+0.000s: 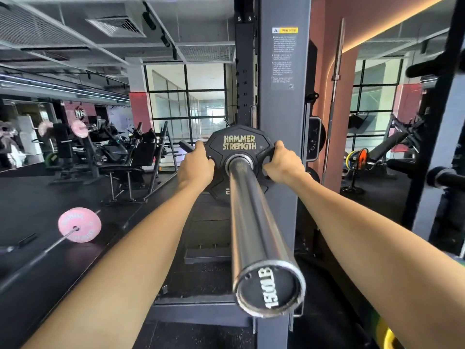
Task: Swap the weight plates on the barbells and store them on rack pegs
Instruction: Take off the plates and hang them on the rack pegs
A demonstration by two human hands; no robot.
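A black weight plate point(239, 143) lettered HAMMER STRENGTH sits far down the steel barbell sleeve point(254, 222), which points straight at me, its end cap point(269, 288) close to the camera. My left hand point(196, 166) grips the plate's left edge and my right hand point(283, 163) grips its right edge, fingers curled into the plate's grip holes. Both arms are stretched out along the sleeve. The plate stands against the grey rack upright point(279, 102).
A second barbell with a pink plate point(79, 224) lies on the black floor at the left. Benches and machines point(130, 159) stand behind it. Black rack pegs point(445, 177) jut out at the right, where a bar point(336, 79) leans upright.
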